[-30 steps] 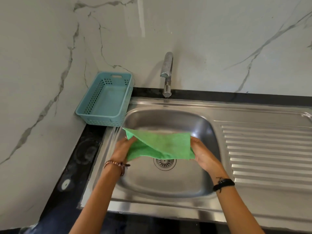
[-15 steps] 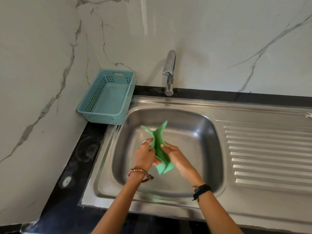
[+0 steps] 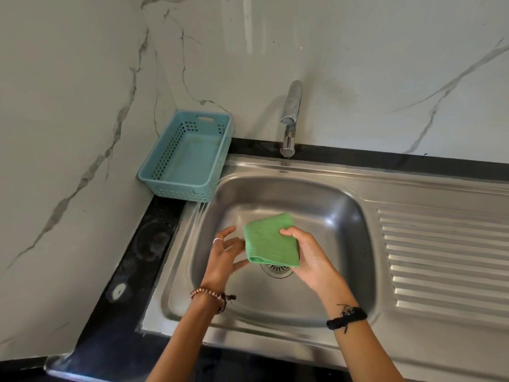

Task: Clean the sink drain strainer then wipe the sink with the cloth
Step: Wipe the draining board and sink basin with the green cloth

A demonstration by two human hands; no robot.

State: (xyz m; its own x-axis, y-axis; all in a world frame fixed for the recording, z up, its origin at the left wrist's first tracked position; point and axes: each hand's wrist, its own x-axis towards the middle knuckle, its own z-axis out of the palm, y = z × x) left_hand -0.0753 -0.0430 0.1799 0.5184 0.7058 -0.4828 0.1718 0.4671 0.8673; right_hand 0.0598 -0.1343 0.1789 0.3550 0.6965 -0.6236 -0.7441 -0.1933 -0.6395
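The cloth (image 3: 271,241) is bright green with a fine ribbed weave. The sink (image 3: 344,210) is silver-grey steel, its drainboard (image 3: 443,260) ridged in parallel lines. The basket (image 3: 187,158) is pale teal with a grid of small holes. The surface (image 3: 143,252) is black; the wall (image 3: 82,106) white marble veined grey

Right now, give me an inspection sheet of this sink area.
Surface: steel sink in black counter; ribbed drainboard on its right.
Job's things: folded green cloth held above the basin; strainer in the drain, partly hidden by it.
Clutter: blue basket at the sink's back left corner.
Grippers: right hand grips the cloth; left hand open beside it.
Cables: nothing seen.
Surroundings: marble wall, tap.
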